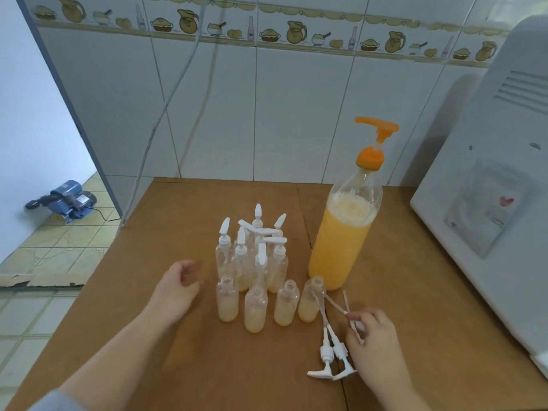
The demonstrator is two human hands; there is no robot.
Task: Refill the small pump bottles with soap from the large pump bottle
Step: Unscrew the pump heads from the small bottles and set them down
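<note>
Four small open bottles (pixel 255 307) stood in a row right in front of me, uncapped and holding pale soap most of the way up, with the capped small bottles (pixel 252 256) clustered just behind them and the large pump bottle (pixel 344 232) of orange soap upright to their right, near the last open one. To me that read as filling done for this row and capping in hand. My right hand (pixel 375 342) sat on the brown surface (pixel 184 366) beside the loose pump heads (pixel 332 354), my fingers (pixel 357 317) pinching the thin dip tube of one of them; two more lay just to the left with tubes pointing toward the bottles. My left hand (pixel 178 289) rested left of the row, loosely curled, holding nothing. To do this well, I reckoned I should steady a bottle with the left hand first, since these light things tip easily, then feed the tube straight down the neck without bending it and twist the collar until snug. A white appliance (pixel 489 188) stood at the right edge, tiled wall (pixel 296 114) behind.
</note>
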